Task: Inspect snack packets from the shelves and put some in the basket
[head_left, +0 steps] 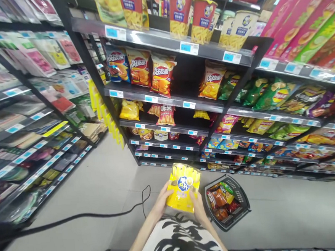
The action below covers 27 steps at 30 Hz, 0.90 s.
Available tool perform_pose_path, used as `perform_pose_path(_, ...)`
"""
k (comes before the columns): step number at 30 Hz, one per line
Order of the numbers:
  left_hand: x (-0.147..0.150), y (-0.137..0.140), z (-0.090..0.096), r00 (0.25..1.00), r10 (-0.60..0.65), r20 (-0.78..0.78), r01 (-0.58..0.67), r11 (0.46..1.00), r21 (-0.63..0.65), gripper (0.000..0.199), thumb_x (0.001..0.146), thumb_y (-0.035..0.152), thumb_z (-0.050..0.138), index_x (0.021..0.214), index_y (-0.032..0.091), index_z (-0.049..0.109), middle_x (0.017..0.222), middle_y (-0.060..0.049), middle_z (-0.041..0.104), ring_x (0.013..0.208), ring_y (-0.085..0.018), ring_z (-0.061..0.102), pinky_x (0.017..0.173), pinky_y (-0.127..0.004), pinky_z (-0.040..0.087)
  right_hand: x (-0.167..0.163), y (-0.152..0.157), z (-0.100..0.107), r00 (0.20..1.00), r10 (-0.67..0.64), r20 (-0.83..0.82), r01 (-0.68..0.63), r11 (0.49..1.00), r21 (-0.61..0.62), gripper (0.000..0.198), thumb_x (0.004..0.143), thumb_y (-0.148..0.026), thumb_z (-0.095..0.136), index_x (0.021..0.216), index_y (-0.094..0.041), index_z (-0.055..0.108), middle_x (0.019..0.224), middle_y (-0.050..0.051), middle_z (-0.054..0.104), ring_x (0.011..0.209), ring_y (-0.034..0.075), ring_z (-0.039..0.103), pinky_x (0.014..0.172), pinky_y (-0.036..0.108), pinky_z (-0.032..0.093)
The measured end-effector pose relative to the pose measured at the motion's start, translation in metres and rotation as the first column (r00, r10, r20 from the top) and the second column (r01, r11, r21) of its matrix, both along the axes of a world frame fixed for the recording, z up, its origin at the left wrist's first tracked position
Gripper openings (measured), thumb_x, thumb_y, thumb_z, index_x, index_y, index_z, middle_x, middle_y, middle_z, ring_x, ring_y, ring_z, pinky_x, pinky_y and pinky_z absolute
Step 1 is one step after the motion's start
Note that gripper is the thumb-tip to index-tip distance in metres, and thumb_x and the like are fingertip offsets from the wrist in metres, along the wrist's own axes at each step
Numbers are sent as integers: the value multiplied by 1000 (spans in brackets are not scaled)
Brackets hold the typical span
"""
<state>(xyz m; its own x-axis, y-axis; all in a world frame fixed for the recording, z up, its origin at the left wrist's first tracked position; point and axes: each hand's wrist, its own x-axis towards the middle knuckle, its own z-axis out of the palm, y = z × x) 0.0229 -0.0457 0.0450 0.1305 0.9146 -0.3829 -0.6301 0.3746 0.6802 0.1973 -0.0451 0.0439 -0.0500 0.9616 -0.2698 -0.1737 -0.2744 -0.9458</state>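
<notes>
Between my two hands, in front of my body, is a yellow snack bag (pixel 180 196) with a blue label and pictured fries along its top. My left hand (pixel 162 197) grips its left edge, the fingers mostly behind it. On the right side my right hand (pixel 197 202) holds it too, thumb on the front. Just right of it on the floor stands a dark shopping basket (pixel 241 196) with several snack bags (pixel 222 198) inside, mostly red and orange.
Ahead runs a snack shelf (pixel 165 91) with chip bags and, on top, fry cups (pixel 203 18). Another shelf (pixel 18 126) with packaged goods lines the left side. A black cable (pixel 105 214) crosses the grey floor (pixel 99 180). A dark shelf edge shows at the bottom.
</notes>
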Motion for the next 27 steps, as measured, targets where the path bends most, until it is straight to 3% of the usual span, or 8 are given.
perform_pose_path(3,6,6,18,996,-65,-60,71,992,105,69,73,31,82,138,23,58,130,-12,69,116,-32,68,96,-39,54,9,7,14,998,59,28,-58,998,-3,62,59,-56,90,102,-16,71,102,15,77,92,34,74,83,45,60)
perform_pose_path(9,20,11,45,973,-92,-212,139,966,219,67,70,32,87,130,19,61,126,-17,70,111,-34,69,93,-41,56,24,10,28,999,-22,40,22,1000,-1,52,60,-48,91,99,-19,73,104,14,78,92,34,75,86,47,61)
perform_pose_path(16,18,8,26,965,-33,-261,80,982,171,59,70,37,87,121,17,65,120,-14,72,107,-33,70,89,-38,56,14,6,31,999,-54,5,54,998,-13,54,59,-47,92,98,-16,73,99,12,78,93,33,75,88,46,60)
perform_pose_path(22,18,14,17,983,4,-185,23,989,145,54,75,42,82,120,17,66,121,-14,72,103,-31,72,90,-39,57,6,15,40,994,-46,-98,42,998,-41,56,61,-48,91,102,-16,72,99,11,78,94,33,75,88,46,60)
perform_pose_path(27,17,16,12,986,-19,-165,36,994,105,50,76,45,81,115,17,68,117,-14,74,100,-32,73,89,-40,57,3,15,33,990,-56,-131,49,997,-59,58,61,-50,91,105,-17,72,99,11,78,96,33,75,85,46,61)
